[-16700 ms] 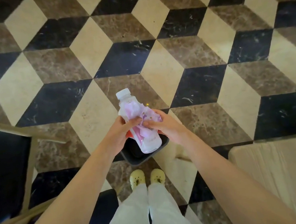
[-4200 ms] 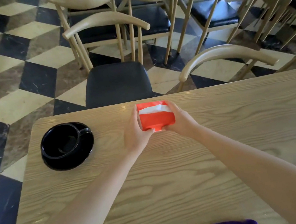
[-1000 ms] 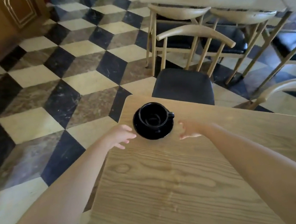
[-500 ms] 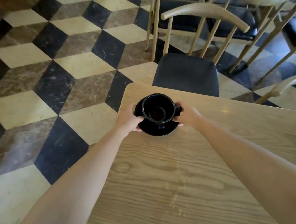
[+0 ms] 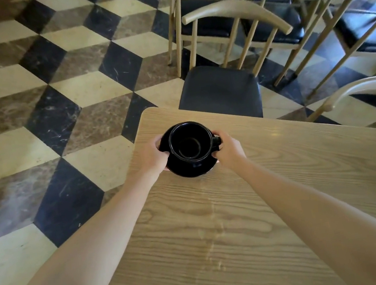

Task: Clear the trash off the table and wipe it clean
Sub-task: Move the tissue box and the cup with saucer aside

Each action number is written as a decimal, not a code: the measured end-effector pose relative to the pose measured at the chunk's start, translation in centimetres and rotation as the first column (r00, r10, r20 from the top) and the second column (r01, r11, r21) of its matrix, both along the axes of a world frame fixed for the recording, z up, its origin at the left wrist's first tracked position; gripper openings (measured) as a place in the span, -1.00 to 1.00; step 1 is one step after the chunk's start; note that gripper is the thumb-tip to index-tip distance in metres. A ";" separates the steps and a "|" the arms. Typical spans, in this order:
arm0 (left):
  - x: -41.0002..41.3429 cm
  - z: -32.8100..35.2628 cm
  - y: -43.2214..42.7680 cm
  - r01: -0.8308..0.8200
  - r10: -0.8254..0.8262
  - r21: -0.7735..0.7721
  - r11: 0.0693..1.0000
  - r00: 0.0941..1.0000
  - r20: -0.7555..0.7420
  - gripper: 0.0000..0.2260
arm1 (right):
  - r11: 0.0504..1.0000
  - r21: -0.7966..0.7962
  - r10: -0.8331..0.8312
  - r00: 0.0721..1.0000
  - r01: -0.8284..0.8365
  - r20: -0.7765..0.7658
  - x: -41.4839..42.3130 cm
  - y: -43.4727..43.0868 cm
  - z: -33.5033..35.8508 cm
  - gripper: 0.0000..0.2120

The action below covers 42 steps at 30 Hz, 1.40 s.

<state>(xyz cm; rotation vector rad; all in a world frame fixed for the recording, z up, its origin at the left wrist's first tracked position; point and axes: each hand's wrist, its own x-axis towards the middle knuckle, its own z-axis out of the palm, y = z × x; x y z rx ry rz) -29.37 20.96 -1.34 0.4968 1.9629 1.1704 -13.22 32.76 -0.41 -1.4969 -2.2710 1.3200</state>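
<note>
Gripping opposite rims of a black saucer [image 5: 191, 167], the left hand [image 5: 150, 155] and right hand [image 5: 229, 148] curl around its edges, fingers tucked under and hidden. A black cup [image 5: 190, 143] stands on the saucer, its handle pointing toward the right hand. Whether the saucer touches the table [image 5: 306, 174] is hard to tell. Beyond the table's far corner sits 1 chair [image 5: 219, 90]. No writing is readable.
</note>
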 end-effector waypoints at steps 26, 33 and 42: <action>30.8 7.6 11.1 0.387 -0.360 0.047 0.921 0.890 -0.281 -0.49 | 0.939 0.138 -0.314 0.949 0.316 -0.036 34.1 4.2 9.2 -0.57; 42.3 8.1 13.6 0.516 -0.494 0.053 0.855 0.841 -0.219 -0.53 | 0.894 0.206 -0.412 0.910 0.397 0.035 46.0 5.7 8.9 -0.54; 54.1 5.7 17.0 0.598 -0.600 -0.046 0.800 0.798 -0.055 -0.68 | 0.789 0.188 -0.597 0.802 0.585 0.008 57.3 6.4 6.3 -0.53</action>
